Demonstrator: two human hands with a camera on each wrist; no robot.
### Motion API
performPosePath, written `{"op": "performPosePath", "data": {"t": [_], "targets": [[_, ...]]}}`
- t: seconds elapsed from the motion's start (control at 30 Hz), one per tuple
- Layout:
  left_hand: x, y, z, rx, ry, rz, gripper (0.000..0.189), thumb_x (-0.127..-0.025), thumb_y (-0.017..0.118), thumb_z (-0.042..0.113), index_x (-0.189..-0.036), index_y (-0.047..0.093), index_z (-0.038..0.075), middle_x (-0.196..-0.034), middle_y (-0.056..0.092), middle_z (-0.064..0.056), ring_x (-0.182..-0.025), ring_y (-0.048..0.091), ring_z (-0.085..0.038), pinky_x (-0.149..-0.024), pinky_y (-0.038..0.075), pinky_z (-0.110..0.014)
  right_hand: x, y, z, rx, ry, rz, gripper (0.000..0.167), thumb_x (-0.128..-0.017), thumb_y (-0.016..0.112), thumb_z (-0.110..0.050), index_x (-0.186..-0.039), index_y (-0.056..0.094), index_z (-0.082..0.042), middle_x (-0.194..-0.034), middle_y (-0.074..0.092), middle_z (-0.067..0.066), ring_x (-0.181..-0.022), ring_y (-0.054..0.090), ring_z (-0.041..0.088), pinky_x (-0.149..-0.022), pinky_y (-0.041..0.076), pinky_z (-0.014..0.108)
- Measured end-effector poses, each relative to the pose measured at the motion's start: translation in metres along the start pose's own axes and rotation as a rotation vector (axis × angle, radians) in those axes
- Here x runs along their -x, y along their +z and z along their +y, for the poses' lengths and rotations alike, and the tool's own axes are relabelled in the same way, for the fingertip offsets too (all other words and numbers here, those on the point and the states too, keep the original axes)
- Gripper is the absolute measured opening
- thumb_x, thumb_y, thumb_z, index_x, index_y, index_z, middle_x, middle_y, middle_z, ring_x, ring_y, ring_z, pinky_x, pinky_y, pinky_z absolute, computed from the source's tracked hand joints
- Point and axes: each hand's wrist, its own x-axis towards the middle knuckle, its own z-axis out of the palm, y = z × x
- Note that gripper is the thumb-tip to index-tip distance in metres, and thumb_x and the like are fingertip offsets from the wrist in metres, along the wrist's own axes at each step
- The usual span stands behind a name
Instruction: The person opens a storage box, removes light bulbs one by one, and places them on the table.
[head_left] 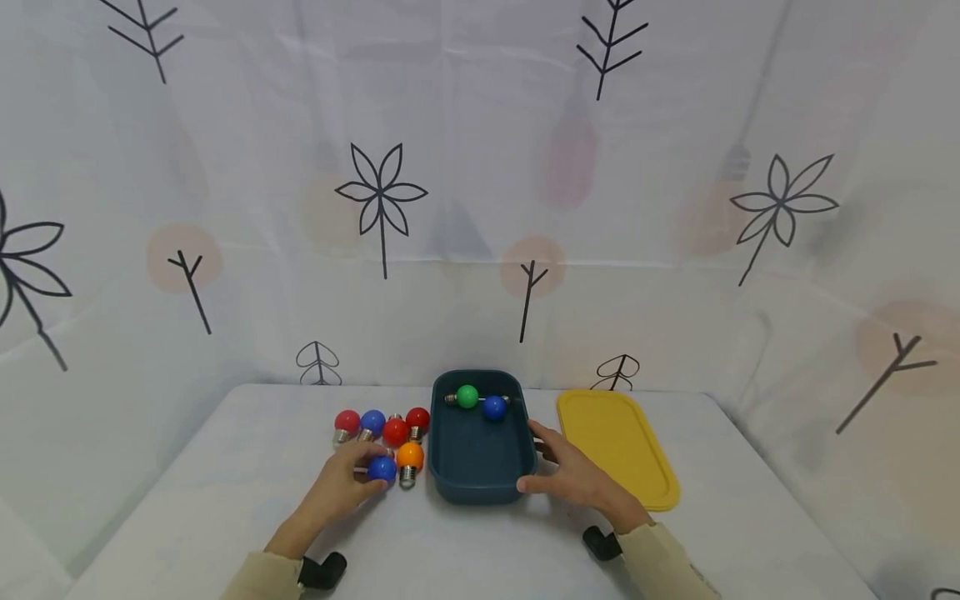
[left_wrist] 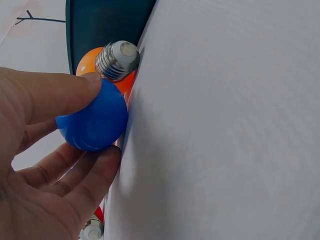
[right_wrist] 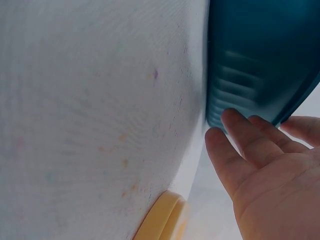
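A blue light bulb sits between the thumb and fingers of my left hand; in the left wrist view its round blue globe is pinched close to the table. Right beside it lies an orange bulb, its metal screw base facing the wrist camera. My right hand is at the right side of a dark teal bin, its fairly straight fingers against the outer wall. Inside the bin, toward the back, lie a green bulb and another blue bulb.
Behind my left hand several bulbs lie grouped, among them a red bulb and a blue one. A yellow lid lies flat right of the bin. The white table ends at a patterned cloth backdrop.
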Motion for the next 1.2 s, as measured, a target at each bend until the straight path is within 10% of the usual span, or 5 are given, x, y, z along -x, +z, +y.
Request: {"op": "performPosePath", "data": {"t": [0.77, 1.2], "targets": [[0.0, -0.012, 0.009, 0.023, -0.039, -0.005, 0.046, -0.078, 0.079, 0.014, -0.121, 0.063, 0.017, -0.117, 0.059, -0.004, -0.104, 0.057, -0.021, -0.085, 0.054, -0.04, -0.001, -0.001, -0.001, -0.004, -0.022, -0.006, 0.097, -0.078, 0.077, -0.04, -0.153, 0.02, -0.019, -0.156, 0.022, 0.009, -0.134, 0.036, 0.036, -0.105, 0.033, 0.056], [-0.01, -0.012, 0.038, -0.065, 0.169, 0.011, 0.041, -0.08, 0.078, 0.017, -0.118, 0.064, 0.012, -0.114, 0.06, -0.007, -0.099, 0.059, -0.025, -0.081, 0.055, -0.038, 0.0, -0.001, 0.0, 0.005, -0.008, -0.004, 0.096, -0.078, 0.077, -0.041, -0.153, 0.02, -0.019, -0.156, 0.023, 0.01, -0.134, 0.037, 0.037, -0.105, 0.034, 0.056]]}}
